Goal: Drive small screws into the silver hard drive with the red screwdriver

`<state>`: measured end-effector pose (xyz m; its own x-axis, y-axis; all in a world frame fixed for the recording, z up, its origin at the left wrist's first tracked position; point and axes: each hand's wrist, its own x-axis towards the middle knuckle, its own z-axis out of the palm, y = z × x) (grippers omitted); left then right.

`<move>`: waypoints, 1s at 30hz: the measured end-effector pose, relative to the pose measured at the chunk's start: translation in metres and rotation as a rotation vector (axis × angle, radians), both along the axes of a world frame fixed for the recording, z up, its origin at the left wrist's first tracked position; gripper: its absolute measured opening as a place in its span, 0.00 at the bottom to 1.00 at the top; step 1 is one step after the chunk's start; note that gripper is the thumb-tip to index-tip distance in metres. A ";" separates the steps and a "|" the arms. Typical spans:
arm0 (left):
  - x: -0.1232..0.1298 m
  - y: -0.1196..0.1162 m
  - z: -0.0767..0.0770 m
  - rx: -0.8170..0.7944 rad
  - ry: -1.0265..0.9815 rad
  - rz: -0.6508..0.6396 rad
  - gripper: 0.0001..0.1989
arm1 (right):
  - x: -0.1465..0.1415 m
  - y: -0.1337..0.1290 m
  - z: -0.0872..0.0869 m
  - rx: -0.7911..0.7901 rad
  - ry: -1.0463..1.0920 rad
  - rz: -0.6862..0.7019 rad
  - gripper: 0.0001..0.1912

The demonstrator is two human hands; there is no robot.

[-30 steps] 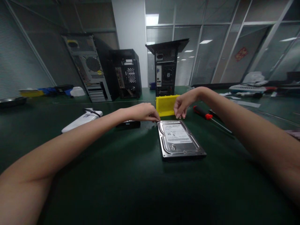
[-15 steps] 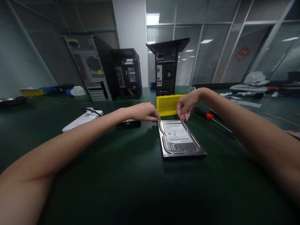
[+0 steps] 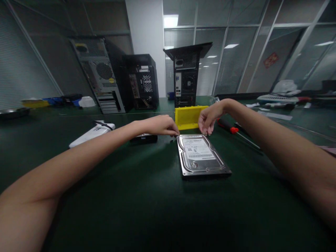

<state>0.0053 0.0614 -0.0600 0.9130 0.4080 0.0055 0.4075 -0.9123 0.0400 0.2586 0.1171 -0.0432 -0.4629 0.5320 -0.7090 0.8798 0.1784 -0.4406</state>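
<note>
A silver hard drive (image 3: pixel 201 154) with a white label lies flat on the dark green table. At its far left corner the bent fingers of my left hand (image 3: pixel 166 126) are closed, with the fingertips on the edge. My right hand (image 3: pixel 207 120) is curled with its fingers pressed together at the far right corner. Its fingertips hide part of their contact with the drive. Just behind the drive stands a yellow plastic bracket (image 3: pixel 187 119), partly covered by my right hand.
A red-and-black screwdriver (image 3: pixel 234 130) lies to the right, partly behind my right arm. On the left are a white box (image 3: pixel 90 135) and a black drive-like piece (image 3: pixel 144 139). Computer cases (image 3: pixel 112 75), (image 3: pixel 186 77) and a smaller black case (image 3: pixel 141 82) stand at the back.
</note>
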 end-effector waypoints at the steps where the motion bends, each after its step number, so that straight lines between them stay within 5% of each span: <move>1: 0.000 0.001 0.000 -0.002 -0.001 -0.003 0.13 | 0.001 0.001 -0.001 -0.007 0.005 0.009 0.12; 18: 0.000 0.000 0.000 -0.136 -0.056 0.058 0.13 | 0.004 0.001 0.002 -0.033 0.066 -0.007 0.21; 30: 0.002 0.000 0.000 -0.166 -0.074 0.073 0.12 | 0.004 0.004 0.000 -0.025 0.021 -0.022 0.14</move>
